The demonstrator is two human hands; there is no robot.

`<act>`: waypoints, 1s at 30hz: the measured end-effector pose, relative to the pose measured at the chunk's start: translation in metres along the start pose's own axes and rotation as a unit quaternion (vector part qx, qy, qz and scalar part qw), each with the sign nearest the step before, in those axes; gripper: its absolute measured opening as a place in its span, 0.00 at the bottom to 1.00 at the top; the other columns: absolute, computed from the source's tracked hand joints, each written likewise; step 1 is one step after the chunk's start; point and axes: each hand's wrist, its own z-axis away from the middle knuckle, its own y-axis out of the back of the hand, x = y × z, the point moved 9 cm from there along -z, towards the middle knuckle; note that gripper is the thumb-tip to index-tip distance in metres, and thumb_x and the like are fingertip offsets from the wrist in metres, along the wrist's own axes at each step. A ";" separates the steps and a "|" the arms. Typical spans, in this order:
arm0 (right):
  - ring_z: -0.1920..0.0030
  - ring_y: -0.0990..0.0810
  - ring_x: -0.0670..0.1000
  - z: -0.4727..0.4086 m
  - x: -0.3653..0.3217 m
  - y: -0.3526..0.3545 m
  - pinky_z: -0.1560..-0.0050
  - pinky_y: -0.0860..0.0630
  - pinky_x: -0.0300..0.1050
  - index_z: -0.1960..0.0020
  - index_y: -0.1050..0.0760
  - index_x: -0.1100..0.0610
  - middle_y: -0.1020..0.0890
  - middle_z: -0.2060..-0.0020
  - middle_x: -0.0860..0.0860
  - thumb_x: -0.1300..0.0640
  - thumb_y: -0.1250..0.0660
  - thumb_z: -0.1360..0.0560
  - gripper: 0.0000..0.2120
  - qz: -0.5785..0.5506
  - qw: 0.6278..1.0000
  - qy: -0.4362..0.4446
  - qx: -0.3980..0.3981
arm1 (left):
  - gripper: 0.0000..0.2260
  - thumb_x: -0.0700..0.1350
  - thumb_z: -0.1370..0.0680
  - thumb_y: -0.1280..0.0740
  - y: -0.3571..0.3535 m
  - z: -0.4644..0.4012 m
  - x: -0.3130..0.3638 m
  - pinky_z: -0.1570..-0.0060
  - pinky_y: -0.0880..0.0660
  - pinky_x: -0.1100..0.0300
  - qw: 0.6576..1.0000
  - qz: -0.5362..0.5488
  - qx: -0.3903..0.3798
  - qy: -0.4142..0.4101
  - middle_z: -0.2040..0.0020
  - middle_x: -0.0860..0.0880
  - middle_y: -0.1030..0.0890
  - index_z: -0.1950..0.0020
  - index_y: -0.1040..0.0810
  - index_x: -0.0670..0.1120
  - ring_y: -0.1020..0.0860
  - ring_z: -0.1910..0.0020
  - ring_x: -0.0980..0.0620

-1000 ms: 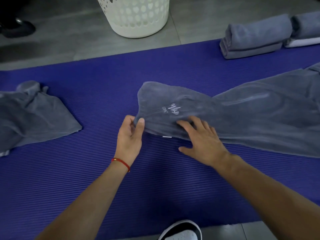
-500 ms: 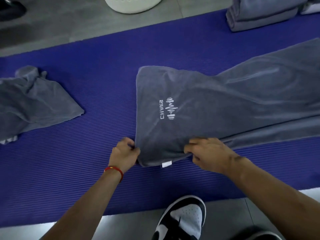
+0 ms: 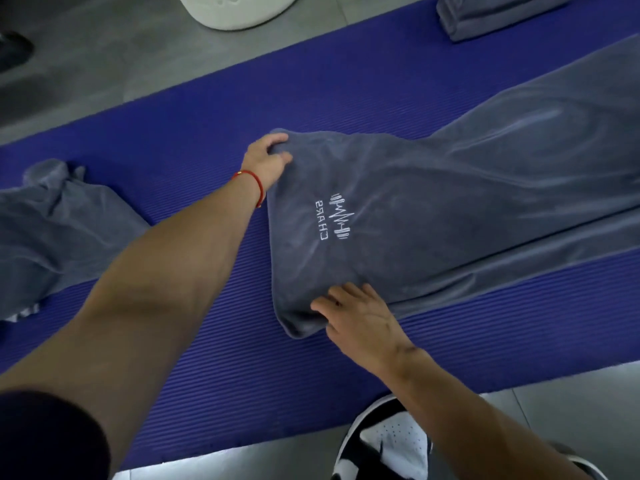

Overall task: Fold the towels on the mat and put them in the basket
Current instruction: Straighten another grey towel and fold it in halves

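Hands on towel corners (left pinching)

White basket and folded towel cropped by top edge; shoe by bottom.

Left hand: a second ago it grips the near left corner of the grey towel; now it reaches across to the far left corner and pinches the edge there, arm stretched forward.
Right hand: half a second ago its fingers curl on the near edge; now they lie spread and flat on the near left corner, pressing it to the mat.
Grey towel: a second ago its left end is bunched and narrow; now it lies spread wide, logo fully exposed.
Near left corner: the white tag seen half a second ago no longer shows.
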 end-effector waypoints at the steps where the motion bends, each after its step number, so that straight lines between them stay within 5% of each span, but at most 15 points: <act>1: 0.58 0.20 0.52 -0.003 0.000 0.000 0.53 0.21 0.50 0.49 0.17 0.51 0.19 0.59 0.47 0.59 0.21 0.34 0.15 -0.010 1.000 -0.016 0.014 | 0.19 0.43 0.26 0.29 0.000 -0.003 0.003 0.34 0.25 0.57 0.999 0.033 -0.005 0.013 0.33 0.50 0.21 0.35 0.18 0.54 0.22 0.37 0.53; 4: 0.56 0.18 0.52 -0.004 -0.006 0.004 0.50 0.21 0.50 0.50 0.16 0.51 0.17 0.58 0.47 0.55 0.26 0.25 0.05 -0.055 0.998 -0.016 0.032 | 0.18 0.39 0.24 0.31 0.004 -0.005 0.005 0.49 0.18 0.56 0.994 0.102 -0.006 0.046 0.37 0.48 0.18 0.35 0.18 0.52 0.18 0.44 0.51; 8: 0.36 0.23 0.47 0.002 -0.022 -0.002 0.37 0.31 0.45 0.46 0.14 0.50 0.18 0.40 0.42 0.51 0.32 0.20 0.08 -0.194 0.981 -0.019 -0.013 | 0.17 0.35 0.20 0.34 0.030 -0.005 0.005 0.53 0.17 0.59 0.989 0.143 0.019 0.044 0.47 0.54 0.19 0.33 0.19 0.47 0.19 0.50 0.56; 11: 0.33 0.25 0.45 0.010 -0.029 -0.013 0.34 0.33 0.45 0.45 0.14 0.48 0.18 0.38 0.40 0.50 0.32 0.21 0.10 -0.234 0.971 -0.036 -0.026 | 0.14 0.35 0.18 0.34 0.056 -0.001 -0.008 0.58 0.17 0.63 0.989 0.143 0.027 0.038 0.49 0.52 0.19 0.34 0.19 0.42 0.19 0.54 0.57; 14: 0.33 0.26 0.43 0.020 -0.029 -0.024 0.32 0.32 0.50 0.45 0.13 0.48 0.17 0.38 0.40 0.49 0.32 0.21 0.10 -0.228 0.971 -0.038 -0.063 | 0.15 0.31 0.21 0.32 0.069 0.004 -0.037 0.55 0.17 0.61 0.992 0.115 0.029 0.039 0.41 0.43 0.18 0.35 0.19 0.40 0.16 0.51 0.52; 18: 0.32 0.28 0.42 0.024 -0.031 -0.024 0.30 0.36 0.45 0.42 0.14 0.49 0.18 0.36 0.40 0.50 0.33 0.19 0.11 -0.230 0.968 -0.028 -0.093 | 0.17 0.31 0.20 0.33 0.069 0.009 -0.066 0.49 0.18 0.61 0.995 0.072 0.051 0.037 0.29 0.49 0.24 0.33 0.20 0.43 0.19 0.41 0.51; 22: 0.33 0.26 0.43 0.017 -0.039 -0.013 0.31 0.33 0.47 0.42 0.14 0.50 0.17 0.38 0.41 0.51 0.32 0.19 0.10 -0.237 0.969 -0.024 -0.071 | 0.18 0.35 0.20 0.33 0.070 0.004 -0.057 0.32 0.25 0.56 0.996 0.026 0.084 0.012 0.29 0.52 0.24 0.32 0.20 0.47 0.24 0.33 0.53; 25: 0.34 0.24 0.44 0.015 -0.046 -0.008 0.33 0.29 0.50 0.42 0.14 0.50 0.16 0.40 0.42 0.50 0.32 0.20 0.11 -0.240 0.970 -0.018 -0.037 | 0.18 0.34 0.19 0.35 0.080 0.001 -0.034 0.28 0.32 0.63 0.991 -0.021 0.128 -0.018 0.29 0.52 0.24 0.31 0.21 0.47 0.27 0.30 0.56; 30: 0.27 0.29 0.45 0.010 -0.048 -0.025 0.23 0.38 0.48 0.31 0.20 0.52 0.22 0.30 0.46 0.51 0.36 0.17 0.16 -0.229 0.964 -0.001 -0.135 | 0.21 0.36 0.17 0.39 0.071 -0.001 -0.042 0.23 0.42 0.62 0.983 -0.141 0.111 -0.036 0.21 0.47 0.33 0.23 0.30 0.42 0.35 0.22 0.50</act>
